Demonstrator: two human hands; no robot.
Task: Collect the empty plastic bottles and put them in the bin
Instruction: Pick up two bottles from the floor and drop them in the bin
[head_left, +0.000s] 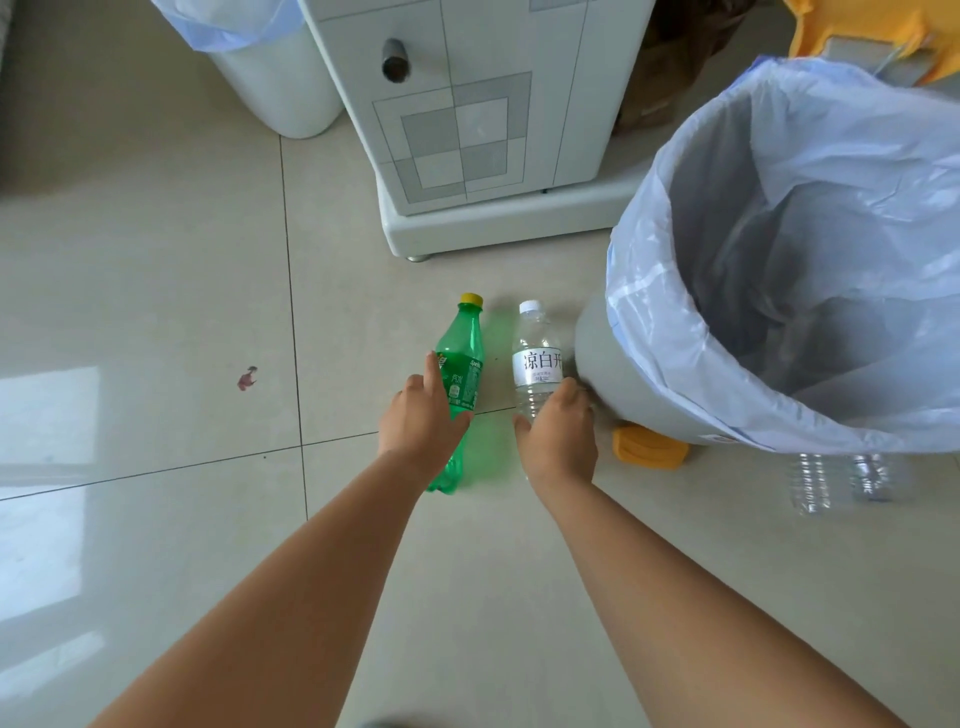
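Both of your bare arms reach forward over the pale tiled floor (156, 260) toward two bottles lying side by side, caps pointing away from you. Your left hand (422, 415) lies over the middle of the green bottle (460, 374), fingers spread along its left side and thumb at its right, but you cannot tell whether the grip has closed on it; the bottle lies on the tiles with its yellow cap at the far end and its base showing near your wrist. Your right hand (561, 436) covers the lower half of the clear bottle (537, 358), thumb on its left and fingers curled over its right side; whether it is truly clasped cannot be told either. The clear bottle has a white cap and a white label and lies just beside the grey bin (608, 364), which stands to the right, lined with a pale blue bag (675, 322) folded over its rim. An orange object (647, 447) sits at the bin's near foot. Two more clear bottles (810, 483) lie on the floor at the near right of the bin. A white cabinet (467, 104) stands beyond the bottles, with a second lined bin (280, 88) at the far left.
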